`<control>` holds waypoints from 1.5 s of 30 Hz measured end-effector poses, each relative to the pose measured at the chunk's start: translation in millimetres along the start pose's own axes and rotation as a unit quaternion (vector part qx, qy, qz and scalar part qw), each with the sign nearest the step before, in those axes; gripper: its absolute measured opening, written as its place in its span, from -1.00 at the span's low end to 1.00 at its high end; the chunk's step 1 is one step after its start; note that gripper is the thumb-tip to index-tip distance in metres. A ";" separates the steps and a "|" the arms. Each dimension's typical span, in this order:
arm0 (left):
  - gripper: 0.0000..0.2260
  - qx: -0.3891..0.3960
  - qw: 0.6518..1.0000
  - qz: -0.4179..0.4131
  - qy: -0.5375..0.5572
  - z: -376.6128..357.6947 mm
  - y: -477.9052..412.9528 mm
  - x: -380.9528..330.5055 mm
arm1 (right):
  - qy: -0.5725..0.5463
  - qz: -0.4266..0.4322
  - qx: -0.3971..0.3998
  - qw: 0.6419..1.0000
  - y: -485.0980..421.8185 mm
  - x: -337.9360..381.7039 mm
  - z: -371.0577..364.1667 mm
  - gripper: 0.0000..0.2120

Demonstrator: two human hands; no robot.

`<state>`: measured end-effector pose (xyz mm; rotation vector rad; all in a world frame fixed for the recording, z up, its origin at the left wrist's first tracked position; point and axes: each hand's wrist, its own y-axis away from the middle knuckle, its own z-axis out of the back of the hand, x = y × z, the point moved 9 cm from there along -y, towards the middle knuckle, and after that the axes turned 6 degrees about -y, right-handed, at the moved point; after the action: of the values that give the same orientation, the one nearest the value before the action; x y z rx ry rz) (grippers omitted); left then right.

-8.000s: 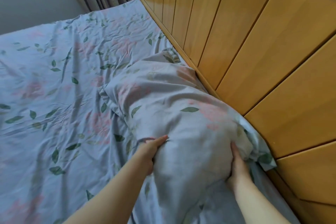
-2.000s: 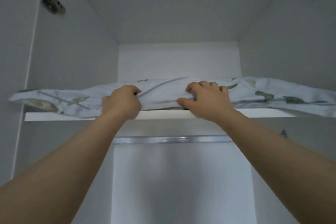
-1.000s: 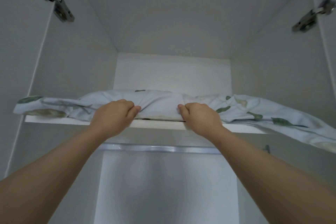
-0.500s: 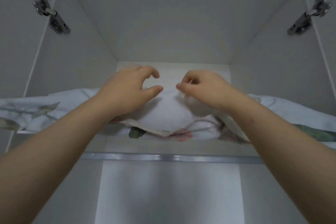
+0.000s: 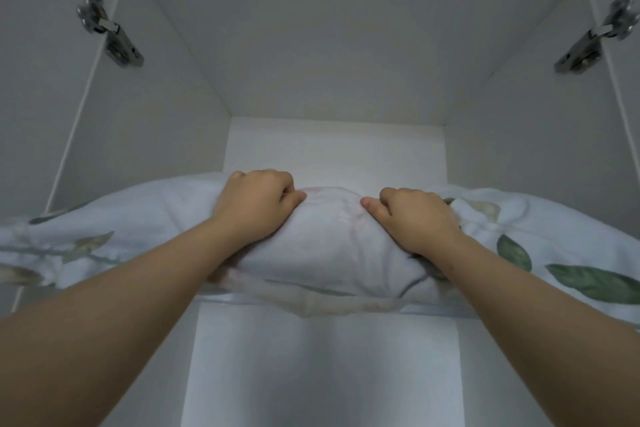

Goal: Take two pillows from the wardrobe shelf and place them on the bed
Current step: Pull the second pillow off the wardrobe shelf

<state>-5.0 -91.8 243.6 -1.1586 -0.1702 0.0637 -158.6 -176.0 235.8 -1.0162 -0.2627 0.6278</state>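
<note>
Reaching up with both forearms stretched out, the left hand and right hand each curl their fingers closed into the top of a pillow, thumbs pointing toward each other. The pillow is white with green leaves and faint pink marks. It lies bunched along the front edge of the wardrobe shelf, a loose fold hanging over that edge.

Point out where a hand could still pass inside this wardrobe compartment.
Free: above the pillow, up to the ceiling, between the two door hinges; also below the shelf edge. Crowded: the shelf front, where the pillow spans side to side with the left hand and right hand gripping it.
</note>
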 end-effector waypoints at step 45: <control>-0.55 -0.184 0.978 0.096 -0.034 33.4 136.1 -8.1 | -0.116 0.193 -0.314 0.922 109.0 80.8 47.1 -0.67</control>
<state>-13.3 -8.2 131.2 -1.5418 -0.1317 0.2512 -156.7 -53.7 160.6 -1.6372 -0.4982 1.0640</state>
